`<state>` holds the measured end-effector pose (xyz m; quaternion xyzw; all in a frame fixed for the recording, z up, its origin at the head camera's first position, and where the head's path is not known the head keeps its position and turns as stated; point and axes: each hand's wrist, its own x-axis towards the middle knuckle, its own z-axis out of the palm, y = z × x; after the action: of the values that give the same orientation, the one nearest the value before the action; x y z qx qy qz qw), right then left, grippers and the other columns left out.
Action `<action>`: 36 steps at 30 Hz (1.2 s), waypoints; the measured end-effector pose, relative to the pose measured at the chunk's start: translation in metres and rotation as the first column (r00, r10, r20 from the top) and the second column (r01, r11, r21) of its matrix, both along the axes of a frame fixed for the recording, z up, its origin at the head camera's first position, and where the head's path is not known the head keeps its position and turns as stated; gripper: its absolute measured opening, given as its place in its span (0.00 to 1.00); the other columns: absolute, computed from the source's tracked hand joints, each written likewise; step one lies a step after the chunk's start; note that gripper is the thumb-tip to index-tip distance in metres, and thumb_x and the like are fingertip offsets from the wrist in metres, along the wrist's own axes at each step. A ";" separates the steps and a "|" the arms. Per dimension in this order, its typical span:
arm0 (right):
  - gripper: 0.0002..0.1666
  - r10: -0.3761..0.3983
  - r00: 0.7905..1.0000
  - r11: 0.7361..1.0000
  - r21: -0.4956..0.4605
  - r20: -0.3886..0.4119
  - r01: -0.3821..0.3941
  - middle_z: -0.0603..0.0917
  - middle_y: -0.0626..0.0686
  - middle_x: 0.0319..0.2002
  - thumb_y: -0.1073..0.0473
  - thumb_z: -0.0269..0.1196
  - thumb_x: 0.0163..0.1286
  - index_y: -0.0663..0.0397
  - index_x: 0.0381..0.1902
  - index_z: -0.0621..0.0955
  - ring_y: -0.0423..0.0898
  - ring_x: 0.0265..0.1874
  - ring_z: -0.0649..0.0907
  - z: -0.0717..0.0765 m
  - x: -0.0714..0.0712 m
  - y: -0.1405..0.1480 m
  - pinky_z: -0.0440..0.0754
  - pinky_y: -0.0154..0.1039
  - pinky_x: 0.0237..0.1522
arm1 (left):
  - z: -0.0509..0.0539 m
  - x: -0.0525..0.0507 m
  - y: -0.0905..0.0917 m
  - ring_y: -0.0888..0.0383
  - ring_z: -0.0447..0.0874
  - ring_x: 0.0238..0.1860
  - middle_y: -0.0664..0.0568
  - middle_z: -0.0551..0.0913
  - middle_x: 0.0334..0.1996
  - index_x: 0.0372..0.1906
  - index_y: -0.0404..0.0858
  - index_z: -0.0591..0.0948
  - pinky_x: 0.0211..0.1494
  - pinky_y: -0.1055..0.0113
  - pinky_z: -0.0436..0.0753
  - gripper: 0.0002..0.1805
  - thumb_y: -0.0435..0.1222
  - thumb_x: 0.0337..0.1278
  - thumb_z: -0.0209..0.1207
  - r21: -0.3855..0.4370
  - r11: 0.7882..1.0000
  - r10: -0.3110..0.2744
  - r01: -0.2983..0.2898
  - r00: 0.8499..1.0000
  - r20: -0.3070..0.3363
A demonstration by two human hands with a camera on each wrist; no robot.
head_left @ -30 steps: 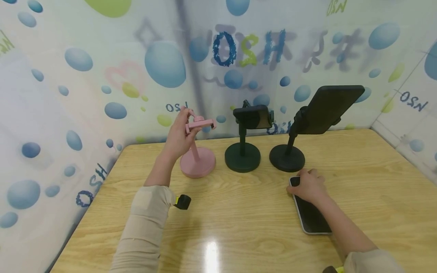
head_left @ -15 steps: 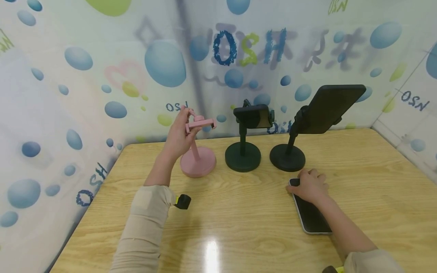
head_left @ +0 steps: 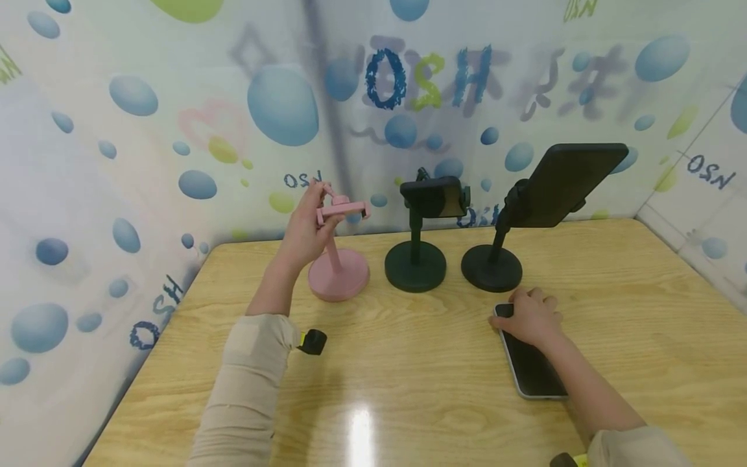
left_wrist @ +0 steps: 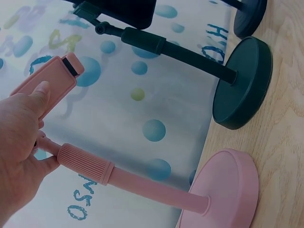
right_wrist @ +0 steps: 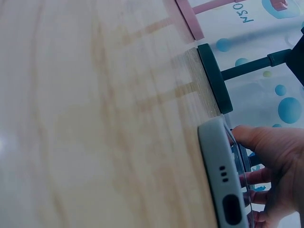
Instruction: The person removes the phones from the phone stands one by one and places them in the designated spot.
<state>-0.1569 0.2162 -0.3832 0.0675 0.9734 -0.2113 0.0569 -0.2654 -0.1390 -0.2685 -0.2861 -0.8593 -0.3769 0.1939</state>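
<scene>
My left hand (head_left: pixel 306 233) holds the clamp head of a pink phone stand (head_left: pixel 338 275), its thumb on the clamp's face in the left wrist view. The stand's round base rests on the table, and the clamp (left_wrist: pixel 50 83) has no phone in it. At the right, a smartphone (head_left: pixel 533 370) with a dark screen and pale edge lies flat on the wood. My right hand (head_left: pixel 531 318) grips its far end, thumb at the left edge and fingers over the far side. In the right wrist view the phone's end with slots and a port (right_wrist: pixel 221 175) shows; some fingertips are hidden.
A dark green stand (head_left: pixel 415 269) holding a phone (head_left: pixel 434 196) is in the middle. Right of it, a black stand (head_left: pixel 491 269) bears a tablet (head_left: pixel 566 188). Behind the wooden table (head_left: pixel 408 383) hangs a patterned backdrop (head_left: pixel 233 97).
</scene>
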 end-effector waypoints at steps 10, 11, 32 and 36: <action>0.41 0.002 1.000 1.000 0.017 -0.002 -0.002 0.64 0.75 0.47 0.40 0.64 0.51 0.71 0.48 0.71 0.72 0.47 0.59 0.000 0.000 -0.001 0.61 0.66 0.38 | -0.002 0.002 0.001 0.47 0.65 0.47 0.37 0.66 0.51 0.50 0.31 0.64 0.53 0.53 0.65 0.18 0.31 0.57 0.55 0.029 1.000 -0.010 0.010 1.000 0.004; 0.42 0.005 1.000 1.000 0.016 0.001 -0.005 0.65 0.75 0.47 0.39 0.64 0.51 0.71 0.48 0.71 0.72 0.47 0.60 0.000 0.000 -0.001 0.62 0.66 0.38 | -0.002 0.002 0.001 0.47 0.65 0.48 0.37 0.66 0.51 0.50 0.30 0.64 0.53 0.53 0.65 0.18 0.31 0.57 0.55 0.035 0.999 -0.013 0.013 1.000 0.003; 0.25 0.185 0.940 0.983 0.064 -0.285 -0.174 0.70 0.70 0.40 0.53 0.62 0.58 0.71 0.43 0.74 0.68 0.39 0.67 0.049 0.006 -0.008 0.68 0.57 0.35 | -0.023 0.029 -0.006 0.41 0.53 0.64 0.36 0.49 0.64 0.67 0.31 0.49 0.62 0.48 0.59 0.44 0.33 0.49 0.62 -0.049 0.981 0.187 -0.187 0.982 0.001; 0.21 0.221 0.909 0.973 0.021 -0.353 -0.229 0.71 0.70 0.40 0.57 0.61 0.59 0.72 0.42 0.74 0.65 0.39 0.68 0.063 0.006 -0.017 0.65 0.57 0.41 | -0.033 0.035 -0.003 0.41 0.57 0.62 0.33 0.54 0.60 0.62 0.25 0.56 0.62 0.51 0.61 0.38 0.33 0.48 0.62 0.003 0.960 0.280 -0.280 0.959 0.052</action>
<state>-0.1509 0.1994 -0.3198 -0.0846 0.9668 -0.2221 -0.0942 -0.2307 -0.1418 -0.3014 -0.1510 -0.8940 -0.3572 0.2245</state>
